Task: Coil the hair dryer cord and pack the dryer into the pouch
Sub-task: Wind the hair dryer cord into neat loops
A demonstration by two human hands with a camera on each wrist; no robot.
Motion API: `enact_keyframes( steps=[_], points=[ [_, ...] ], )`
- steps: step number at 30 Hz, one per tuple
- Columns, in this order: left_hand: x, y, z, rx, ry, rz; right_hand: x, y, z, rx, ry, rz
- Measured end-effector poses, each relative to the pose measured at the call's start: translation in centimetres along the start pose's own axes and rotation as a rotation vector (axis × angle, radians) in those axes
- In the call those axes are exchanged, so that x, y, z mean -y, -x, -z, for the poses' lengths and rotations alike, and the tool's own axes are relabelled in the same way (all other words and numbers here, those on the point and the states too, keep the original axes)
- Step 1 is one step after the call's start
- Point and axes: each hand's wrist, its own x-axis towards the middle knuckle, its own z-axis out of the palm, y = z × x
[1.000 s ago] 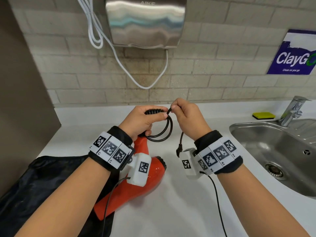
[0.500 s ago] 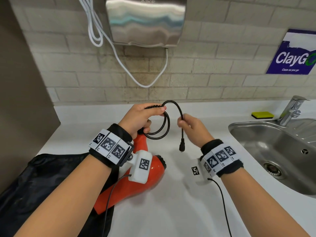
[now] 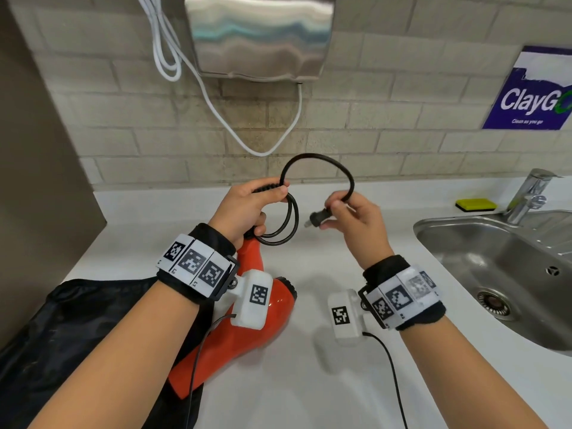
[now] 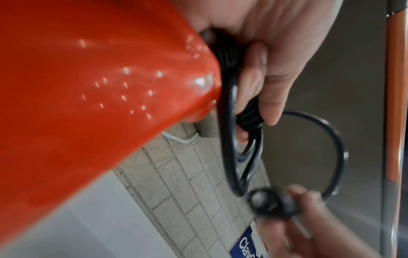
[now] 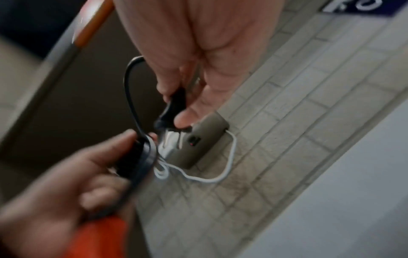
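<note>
An orange-red hair dryer [image 3: 247,335] lies on the white counter, its nozzle end over the black pouch [image 3: 77,342] at the lower left. My left hand [image 3: 247,209] grips the end of the dryer's handle together with several loops of the black cord [image 3: 289,221]. From there the cord arches up and over to my right hand [image 3: 349,218], which pinches the cord's end just behind the black plug [image 3: 318,216]. The left wrist view shows the dryer body [image 4: 88,87], the coil [image 4: 232,139] and the plug [image 4: 264,204] held by the right fingers.
A steel sink [image 3: 501,274] with a tap [image 3: 529,193] fills the right side; a yellow sponge [image 3: 475,204] lies behind it. A metal hand dryer [image 3: 260,35] with white cables hangs on the tiled wall. A brown panel [image 3: 37,181] closes off the left.
My right hand slid along the cord to the plug and drew it right and up, opening a new wide arch. The left hand kept its grip on the coil and handle.
</note>
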Motion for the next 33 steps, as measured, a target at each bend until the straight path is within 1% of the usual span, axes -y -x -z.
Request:
enact_keyframes(
  steps=[2,4,6,11,13,15,17,21,23,24,26,27,29,30,33],
  points=[
    [0.0,0.0,-0.1,0.002,0.000,-0.004,1.4,0.3,-0.7,0.056,-0.185,0.070],
    [0.1,0.0,-0.3,0.011,0.004,-0.009,1.6,0.5,-1.5,0.113,-0.229,0.086],
    [0.2,0.0,-0.5,0.023,0.012,-0.014,1.2,0.6,-2.4,0.104,-0.124,0.115],
    [0.2,0.2,-0.9,0.057,-0.009,-0.016,-0.7,1.3,-3.8,-0.027,0.322,0.270],
    [0.1,0.1,-0.9,0.051,-0.009,-0.008,-0.9,1.2,-4.2,-0.086,0.370,0.303],
    [0.1,0.1,-0.7,0.047,-0.010,-0.005,-0.9,0.8,-4.3,-0.115,0.406,0.340],
    [0.1,0.1,-0.5,0.040,-0.015,-0.009,-0.8,0.4,-4.2,-0.109,0.441,0.357],
    [0.1,0.0,-0.4,0.049,-0.051,-0.031,-0.7,0.3,-4.3,-0.047,0.527,0.410],
    [0.2,0.1,-0.7,0.085,-0.049,-0.028,-0.8,0.4,-4.7,-0.048,0.550,0.415],
    [0.1,0.2,-0.9,0.105,-0.047,-0.023,-1.1,0.3,-4.8,-0.072,0.537,0.406],
    [0.2,0.3,-1.2,0.137,-0.045,-0.013,-1.3,0.0,-5.0,-0.102,0.439,0.347],
    [0.1,0.3,-1.4,0.147,-0.041,-0.012,-1.3,-0.2,-5.1,-0.082,0.373,0.285],
    [0.1,0.3,-1.4,0.160,-0.039,-0.017,-1.2,-0.2,-4.9,0.007,0.290,0.164],
    [0.1,0.2,-1.3,0.156,-0.037,-0.014,-1.1,-0.1,-4.7,0.053,0.297,0.150],
    [0.1,0.1,-0.8,0.119,-0.006,0.012,-1.9,0.5,-3.3,0.187,0.441,0.199]
  ],
)
